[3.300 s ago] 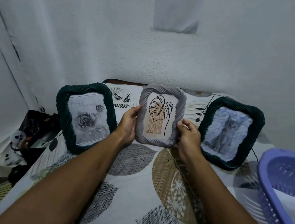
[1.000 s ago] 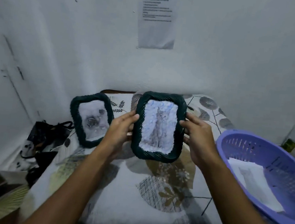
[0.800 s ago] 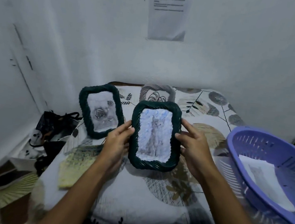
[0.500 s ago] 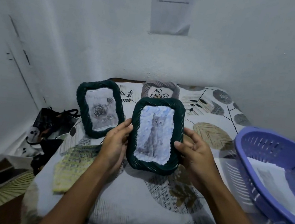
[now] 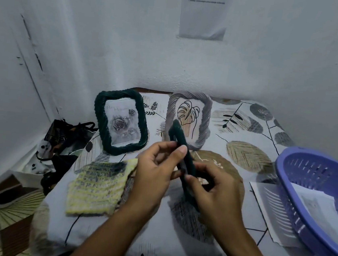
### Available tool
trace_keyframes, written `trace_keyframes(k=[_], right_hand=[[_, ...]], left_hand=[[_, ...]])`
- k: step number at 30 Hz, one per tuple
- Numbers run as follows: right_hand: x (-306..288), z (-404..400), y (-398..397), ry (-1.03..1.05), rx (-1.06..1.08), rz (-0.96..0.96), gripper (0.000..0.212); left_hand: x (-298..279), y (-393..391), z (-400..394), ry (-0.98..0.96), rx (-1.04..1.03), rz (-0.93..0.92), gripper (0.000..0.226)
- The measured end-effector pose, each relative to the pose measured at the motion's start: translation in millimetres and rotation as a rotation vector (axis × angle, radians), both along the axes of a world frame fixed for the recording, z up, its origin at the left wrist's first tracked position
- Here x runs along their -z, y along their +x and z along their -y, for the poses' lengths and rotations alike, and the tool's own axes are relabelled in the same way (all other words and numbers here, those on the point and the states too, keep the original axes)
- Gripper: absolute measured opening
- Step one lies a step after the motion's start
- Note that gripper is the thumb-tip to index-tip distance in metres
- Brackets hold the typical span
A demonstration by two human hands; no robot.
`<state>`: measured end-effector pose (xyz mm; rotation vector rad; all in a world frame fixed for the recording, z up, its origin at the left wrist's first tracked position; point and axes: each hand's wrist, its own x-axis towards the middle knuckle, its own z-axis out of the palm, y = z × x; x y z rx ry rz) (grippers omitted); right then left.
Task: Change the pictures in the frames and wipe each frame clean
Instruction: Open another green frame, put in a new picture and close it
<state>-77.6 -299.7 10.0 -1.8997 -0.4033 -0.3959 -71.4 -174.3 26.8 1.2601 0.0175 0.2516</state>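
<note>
A dark green cat-picture frame (image 5: pixel 178 136) is turned edge-on above the table, so its picture is hidden. My left hand (image 5: pixel 155 168) pinches its left side and my right hand (image 5: pixel 214 187) grips its lower part. Behind, a second dark green frame (image 5: pixel 120 120) with a rose picture stands at the left. A grey frame (image 5: pixel 188 117) with a leaf drawing stands in the middle. A yellow knitted cloth (image 5: pixel 98 187) lies flat to the left of my hands.
A purple plastic basket (image 5: pixel 313 180) holding paper sheets sits at the right, on a loose printed sheet (image 5: pixel 266 204). The table (image 5: pixel 248 124) has a leaf-patterned cover and stands against white walls. Dark bags (image 5: pixel 66 135) lie on the floor at the left.
Earlier I held the grey frame, then the green cat frame facing me. It has now turned edge-on between my hands and come lower and nearer.
</note>
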Motion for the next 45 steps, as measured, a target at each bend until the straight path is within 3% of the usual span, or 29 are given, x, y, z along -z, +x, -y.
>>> trace_keyframes(k=[3, 8, 13, 19, 23, 25, 28, 30, 32, 35, 45], right_hand=[[8, -4, -1, -0.164, 0.082, 0.114, 0.018], [12, -8, -5, -0.318, 0.137, 0.243, 0.030], [9, -6, -1, -0.287, 0.056, 0.205, 0.034], [-2, 14, 13, 0.050, 0.001, -0.042, 0.030], [7, 30, 37, 0.041, 0.143, -0.169, 0.026], [14, 37, 46, 0.044, 0.144, -0.364, 0.031], [17, 39, 51, 0.270, 0.036, -0.750, 0.023], [16, 40, 52, 0.338, -0.011, -0.860, 0.019], [17, 42, 54, 0.322, -0.024, -0.869, 0.021], [17, 43, 54, 0.290, -0.036, -0.882, 0.020], [28, 49, 65, 0.163, 0.001, -0.910, 0.015]], left_hand=[[-1, -1, 2, -0.107, -0.012, -0.033, 0.017], [3, 4, 0, -0.207, -0.013, -0.095, 0.016], [14, 16, -13, -0.305, 0.093, -0.225, 0.009], [27, 30, -34, -0.306, 0.193, -0.362, 0.021], [28, 34, -47, -0.321, 0.257, -0.434, 0.027], [31, 36, -52, -0.357, 0.302, -0.446, 0.027], [37, 39, -58, -0.416, 0.342, -0.453, 0.023], [40, 40, -59, -0.410, 0.344, -0.460, 0.022], [42, 42, -61, -0.318, 0.307, -0.475, 0.018], [43, 45, -65, -0.023, 0.237, -0.473, 0.009], [61, 57, -64, 0.635, 0.119, -0.416, 0.012]])
